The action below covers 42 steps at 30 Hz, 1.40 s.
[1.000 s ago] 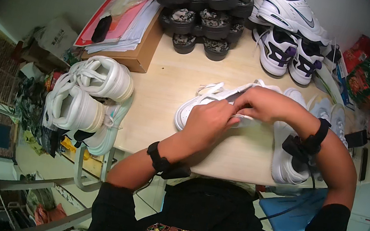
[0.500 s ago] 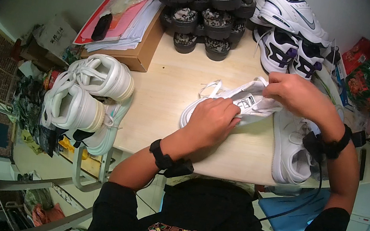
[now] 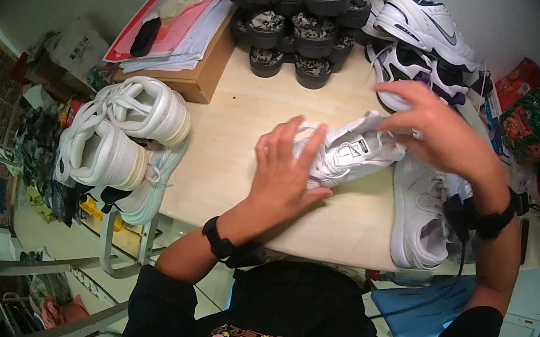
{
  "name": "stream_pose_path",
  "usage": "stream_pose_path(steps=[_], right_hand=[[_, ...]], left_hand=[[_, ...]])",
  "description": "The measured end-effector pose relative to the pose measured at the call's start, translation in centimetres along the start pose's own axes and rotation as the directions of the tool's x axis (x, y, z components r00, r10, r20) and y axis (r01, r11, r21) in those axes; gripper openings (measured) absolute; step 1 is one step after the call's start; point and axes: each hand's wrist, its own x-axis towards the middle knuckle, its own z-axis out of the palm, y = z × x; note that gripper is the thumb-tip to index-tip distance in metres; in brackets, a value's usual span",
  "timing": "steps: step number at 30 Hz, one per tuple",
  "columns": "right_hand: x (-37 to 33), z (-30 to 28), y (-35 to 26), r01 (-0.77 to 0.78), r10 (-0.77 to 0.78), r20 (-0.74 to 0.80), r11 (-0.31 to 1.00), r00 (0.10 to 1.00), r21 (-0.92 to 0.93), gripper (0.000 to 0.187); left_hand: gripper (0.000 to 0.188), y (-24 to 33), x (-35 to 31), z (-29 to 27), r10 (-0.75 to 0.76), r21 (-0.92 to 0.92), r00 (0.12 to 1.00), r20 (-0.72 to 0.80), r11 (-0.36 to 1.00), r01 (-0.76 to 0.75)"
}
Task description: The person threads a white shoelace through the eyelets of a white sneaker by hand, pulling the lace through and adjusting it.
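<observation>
A white sneaker point(image 3: 351, 155) lies at the middle of the table, its laces and tongue label facing up. My left hand point(image 3: 286, 165) spreads its fingers over the toe end, with the thumb apart along the near side; it rests against the shoe without a closed grip. Above the heel end hovers my right hand point(image 3: 437, 129), fingers and thumb apart, slightly blurred. Its thumb is close to the collar, and I cannot tell whether it touches. Another white sneaker point(image 3: 411, 221) stands just right of this one, partly behind my right wrist.
White sneakers point(image 3: 125, 137) are stacked at the table's left edge. Behind them lies a cardboard box point(image 3: 203, 75) under papers. Camouflage-patterned shoes point(image 3: 317, 37) are piled at the back, with more white sneakers point(image 3: 426, 27) back right. A blue stool point(image 3: 413, 314) stands below the table.
My left hand has opened from its grip on the shoe and shifted left to the toe. The right hand has let go of the collar and spread its fingers. The sneaker has turned upward.
</observation>
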Motion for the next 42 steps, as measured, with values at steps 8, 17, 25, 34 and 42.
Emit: stream_pose_path(steps=[8,17,25,34,42], right_hand=[[2.0,4.8,2.0,0.029,-0.019,0.346,0.999,0.938,-0.023,0.010],[-1.2,-4.4,3.1,-0.143,0.153,0.211,0.988,0.965,-0.063,0.010],[-1.7,-1.9,1.3,-0.225,0.234,0.082,0.969,0.969,-0.104,0.037],[2.1,6.3,-0.1,0.112,-0.130,0.193,0.989,0.973,0.100,0.013],[-1.2,0.0,1.7,0.069,-0.066,0.061,0.996,0.996,-0.053,0.009]], left_hand=[[0.124,-2.6,-0.7,0.4,-0.188,-0.265,0.955,0.230,0.932,0.248],[0.127,-4.0,-0.2,-0.6,-0.210,-0.222,0.936,0.283,0.935,0.277],[0.112,-3.9,0.5,-1.1,-0.032,-0.193,0.957,0.287,0.977,0.090],[0.104,-2.5,0.4,0.4,0.128,-0.277,0.983,0.133,0.957,-0.087],[0.102,-2.5,0.1,-0.3,0.096,-0.291,0.981,0.170,0.956,-0.044]])
